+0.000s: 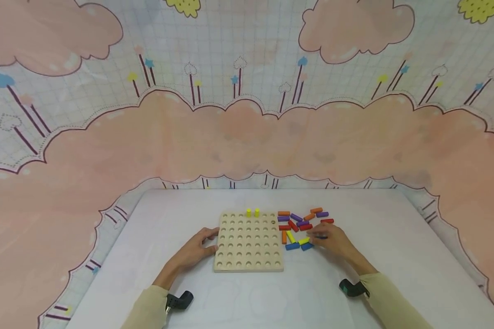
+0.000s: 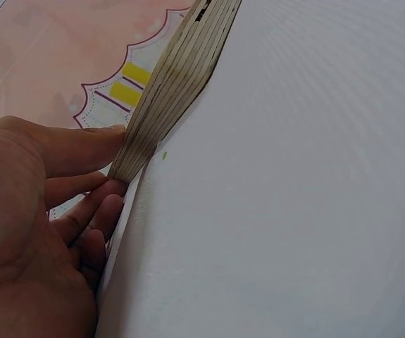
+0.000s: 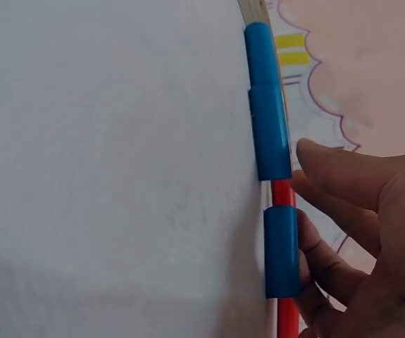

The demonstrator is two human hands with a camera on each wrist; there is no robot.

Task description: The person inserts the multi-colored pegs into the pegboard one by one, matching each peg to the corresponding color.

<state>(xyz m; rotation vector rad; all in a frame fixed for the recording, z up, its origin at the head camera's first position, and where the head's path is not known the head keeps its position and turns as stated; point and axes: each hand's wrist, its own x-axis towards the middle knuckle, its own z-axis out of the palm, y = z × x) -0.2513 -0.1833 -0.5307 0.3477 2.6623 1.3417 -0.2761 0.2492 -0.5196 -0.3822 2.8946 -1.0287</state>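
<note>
A light wooden board [image 1: 248, 269] with rows of round holes lies flat on the table. Two yellow pegs [image 1: 257, 212] stand upright in its far row. My left hand [image 1: 194, 249] touches the board's left edge with thumb and fingertips; the left wrist view shows the board's layered side [image 2: 174, 84] against them. Over the near right of the loose pegs is my right hand [image 1: 333, 240], fingers relaxed and slightly bent. A blue peg [image 3: 281, 253] lies right beside its fingers, with other blue pegs [image 3: 269, 134] past the thumb tip. No peg is visibly gripped; some fingertips are hidden.
Loose orange, purple, red [image 1: 293, 226], yellow [image 1: 291, 236] and blue [image 1: 292, 246] pegs lie close together right of the board. The white table [image 1: 247, 301] reaches back to a patterned cloth backdrop [image 1: 247, 146]. Each wrist carries a black device [image 1: 181, 300].
</note>
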